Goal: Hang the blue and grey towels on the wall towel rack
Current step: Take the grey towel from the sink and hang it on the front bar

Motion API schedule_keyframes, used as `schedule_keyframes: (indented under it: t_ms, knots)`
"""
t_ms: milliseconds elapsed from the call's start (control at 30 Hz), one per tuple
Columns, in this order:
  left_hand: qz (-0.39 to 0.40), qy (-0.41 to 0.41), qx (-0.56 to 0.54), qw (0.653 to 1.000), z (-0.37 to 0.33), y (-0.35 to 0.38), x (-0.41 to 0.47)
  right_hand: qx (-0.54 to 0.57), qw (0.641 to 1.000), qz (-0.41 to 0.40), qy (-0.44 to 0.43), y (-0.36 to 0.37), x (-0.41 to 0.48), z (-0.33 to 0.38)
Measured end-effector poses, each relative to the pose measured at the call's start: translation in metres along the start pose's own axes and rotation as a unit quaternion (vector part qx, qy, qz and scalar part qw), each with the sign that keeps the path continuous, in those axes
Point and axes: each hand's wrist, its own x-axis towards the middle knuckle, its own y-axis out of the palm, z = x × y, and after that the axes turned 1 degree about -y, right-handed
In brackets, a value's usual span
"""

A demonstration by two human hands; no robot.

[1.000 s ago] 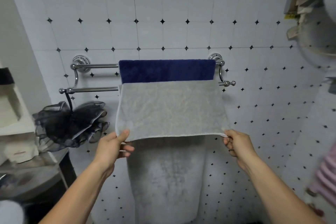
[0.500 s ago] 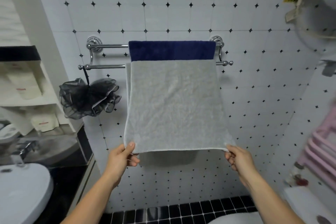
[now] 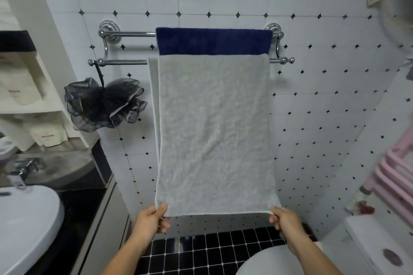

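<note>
A chrome two-bar towel rack (image 3: pixel 127 34) is fixed to the tiled wall. The blue towel (image 3: pixel 213 41) lies over its upper, back bar. The grey towel (image 3: pixel 214 131) drapes over the lower, front bar and hangs long in front, hiding most of the blue one. My left hand (image 3: pixel 152 219) pinches the grey towel's bottom left corner. My right hand (image 3: pixel 285 221) pinches the bottom right corner. The towel's front flap is stretched flat between them.
A black mesh bath sponge (image 3: pixel 102 102) hangs from the lower bar's left end. White shelves (image 3: pixel 33 105), a tap (image 3: pixel 21 176) and a white basin (image 3: pixel 24 225) stand at the left. A pink rack (image 3: pixel 395 174) is at the right. Black floor tiles (image 3: pixel 212 245) lie below.
Both hands have drawn the grey towel's front flap downward, so it hangs much longer. The back flap that showed below the front edge is now hidden. The camera has tilted down.
</note>
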Motion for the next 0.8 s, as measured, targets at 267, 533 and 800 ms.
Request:
schedule_keyframes:
  t_ms: [267, 533, 800]
  knots:
    - [-0.007, 0.01, 0.072, 0.997, -0.013, 0.0, 0.037, -0.14, 0.989, 0.039, 0.029, 0.003, 0.029, 0.028]
    - [-0.15, 0.214, 0.066, 0.963, -0.169, 0.002, 0.084, -0.227, 0.971, 0.034, -0.069, 0.0, 0.087, 0.152]
    - [-0.334, 0.354, 0.013, 0.874, -0.355, 0.02, 0.104, 0.13, 0.928, -0.042, -0.347, 0.001, 0.101, 0.373]
